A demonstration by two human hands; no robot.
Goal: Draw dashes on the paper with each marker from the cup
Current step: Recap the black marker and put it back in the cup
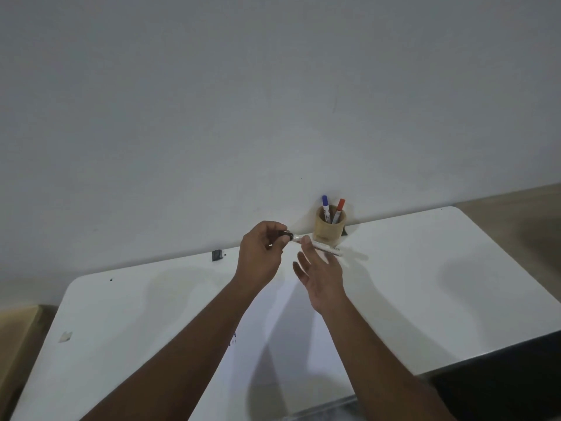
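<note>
A wooden cup (329, 227) stands at the table's far edge against the wall, with a blue marker (325, 208) and a red marker (338, 210) upright in it. Just in front of the cup I hold a white-bodied black marker (321, 247) level in the air. My left hand (261, 253) pinches its black cap end. My right hand (321, 275) holds the barrel on its far side, the other fingers stretched out and apart. A white sheet of paper (273, 354) lies on the table under my forearms, with a few dark marks (233, 338) near my left arm.
The white table (440, 284) has rounded corners and meets a plain wall. A small black object (216, 255) sits at its far edge to the left, and a scuff (65, 336) marks the left side. The dark drop-off past the table's right edge (501, 390) is close.
</note>
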